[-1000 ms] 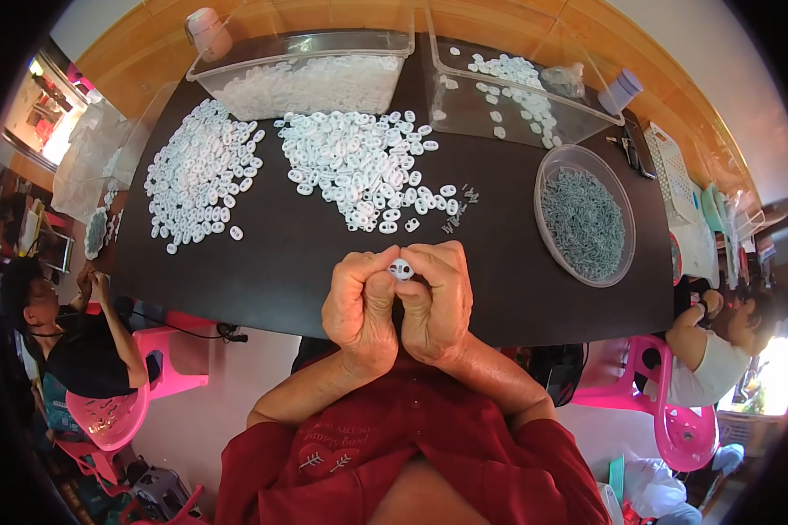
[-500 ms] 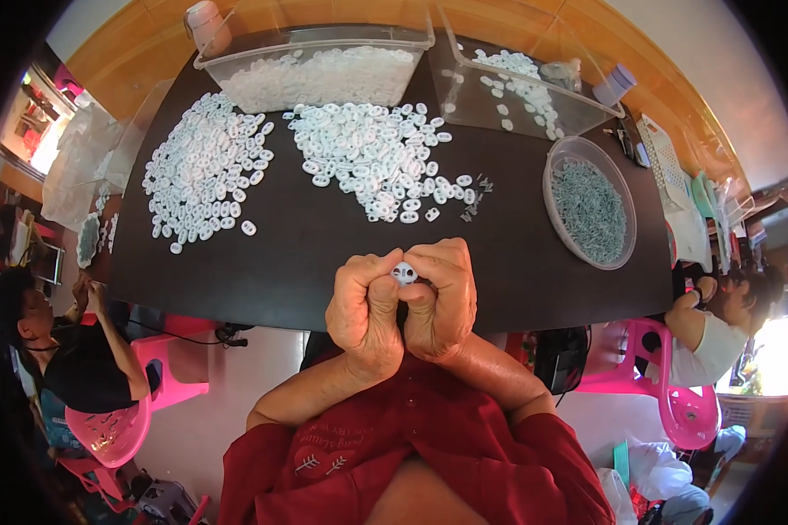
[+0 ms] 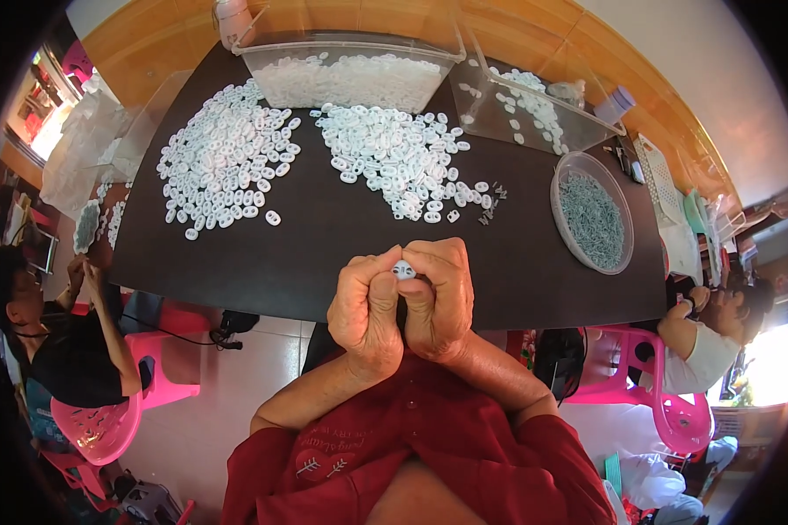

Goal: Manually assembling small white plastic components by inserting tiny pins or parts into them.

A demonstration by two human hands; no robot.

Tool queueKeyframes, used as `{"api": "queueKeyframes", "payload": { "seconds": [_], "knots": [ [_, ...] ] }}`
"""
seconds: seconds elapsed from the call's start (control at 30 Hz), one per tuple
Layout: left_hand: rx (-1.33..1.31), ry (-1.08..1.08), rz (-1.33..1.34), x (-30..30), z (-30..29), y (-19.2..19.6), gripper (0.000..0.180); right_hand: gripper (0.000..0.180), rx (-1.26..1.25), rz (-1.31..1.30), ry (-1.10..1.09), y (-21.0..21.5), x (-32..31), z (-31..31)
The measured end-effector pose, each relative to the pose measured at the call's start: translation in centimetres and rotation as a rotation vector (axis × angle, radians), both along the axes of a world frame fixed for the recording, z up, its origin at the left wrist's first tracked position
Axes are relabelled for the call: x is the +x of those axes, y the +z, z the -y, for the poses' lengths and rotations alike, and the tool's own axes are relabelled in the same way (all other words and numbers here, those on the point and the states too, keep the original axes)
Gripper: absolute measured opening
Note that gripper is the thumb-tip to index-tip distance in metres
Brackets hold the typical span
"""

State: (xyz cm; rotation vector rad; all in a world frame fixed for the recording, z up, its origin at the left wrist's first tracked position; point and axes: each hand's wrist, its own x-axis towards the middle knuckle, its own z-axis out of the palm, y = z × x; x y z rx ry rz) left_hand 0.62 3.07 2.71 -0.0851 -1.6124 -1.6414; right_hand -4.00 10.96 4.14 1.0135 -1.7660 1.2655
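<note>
The small white oval plastic piece (image 3: pixel 403 269) looked light, stiff and slippery, pinched by its edges between the closed left hand (image 3: pixel 367 311) and right hand (image 3: pixel 436 297) above the dark worktop (image 3: pixel 324 236).

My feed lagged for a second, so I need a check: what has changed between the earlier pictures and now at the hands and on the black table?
Almost nothing. The left hand and right hand stay pressed together, pinching the same small white plastic ring piece at their fingertips. The head view shifted slightly. The two heaps of white pieces, the clear tubs and the round bowl of grey parts lie as before.
</note>
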Motion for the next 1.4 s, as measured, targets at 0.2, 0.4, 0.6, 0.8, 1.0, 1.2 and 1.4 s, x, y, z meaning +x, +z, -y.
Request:
{"api": "queueKeyframes", "payload": {
  "seconds": [0.2, 0.4, 0.6, 0.8, 1.0, 1.2, 1.4],
  "knots": [
    [0.089, -0.107, 0.056, 0.2, 0.1, 0.5, 0.022, 0.022, 0.017, 0.156, 0.008, 0.1, 0.5, -1.0],
    [0.321, -0.383, 0.22, 0.6, 0.1, 0.1, 0.038, 0.021, 0.038, 0.129, -0.068, -0.9, 0.0, -2.4],
    [0.197, -0.455, 0.435, -0.2, 0.6, -0.6, 0.035, 0.018, 0.152, -0.019, -0.261, 2.0, -3.6, -6.5],
    [0.104, -0.397, 0.532, -1.1, 2.4, -2.0, 0.029, 0.007, 0.064, -0.239, -0.505, 11.2, -14.6, -10.1],
    [0.145, -0.415, 0.556, -1.7, 2.8, -2.2, 0.028, 0.012, 0.33, -0.272, -0.763, 13.7, -25.8, -12.8],
    [0.116, -0.371, 0.527, -2.4, 2.6, -2.3, 0.024, 0.015, 0.498, -0.324, -0.815, 11.2, -25.6, -12.8],
    [-0.355, -0.27, 0.52, -4.1, 2.5, -1.5, 0.03, 0.017, 0.635, -0.142, -0.267, 4.2, -14.9, -8.0]
  ]
}}
